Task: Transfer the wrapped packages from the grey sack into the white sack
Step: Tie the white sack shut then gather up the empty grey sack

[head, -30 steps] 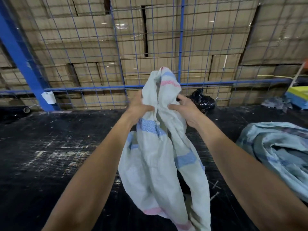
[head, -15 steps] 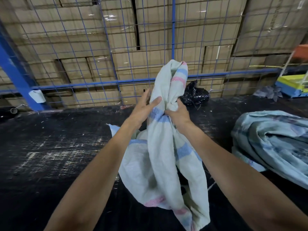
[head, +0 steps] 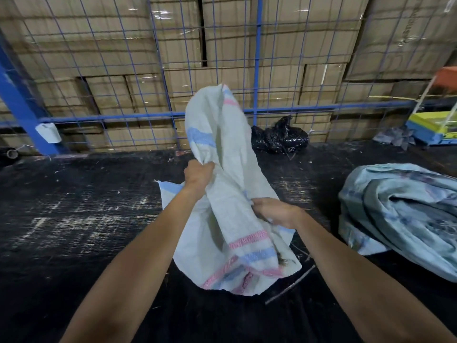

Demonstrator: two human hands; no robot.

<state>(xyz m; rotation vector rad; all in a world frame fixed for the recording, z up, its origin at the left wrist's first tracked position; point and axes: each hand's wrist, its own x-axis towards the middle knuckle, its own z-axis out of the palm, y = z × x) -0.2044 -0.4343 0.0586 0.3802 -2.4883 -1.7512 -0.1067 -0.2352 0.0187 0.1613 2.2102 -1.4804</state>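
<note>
Stacked cardboard cartons, many film-wrapped, filled the space behind a blue wire-mesh fence as a person stood over a scuffed black floor. Both hands held up the white sack, a limp woven bag with pink and blue stripes: the left hand bunched its fabric in a closed grip higher up, while the right hand pinched a fold lower down, the sack's bottom trailing on the floor. Held apart that way, the hands appeared to be hunting for the mouth so the sack could be opened for loading. Well apart on the right lay the grey sack, bulging and slumped on the floor, presumably with the wrapped packages inside, though none showed. A crumpled black plastic bag sat at the foot of the fence. No legible brand or writing appeared; a pale tag on the blue post looked blank, and faint print on one carton was too blurred to read.
</note>
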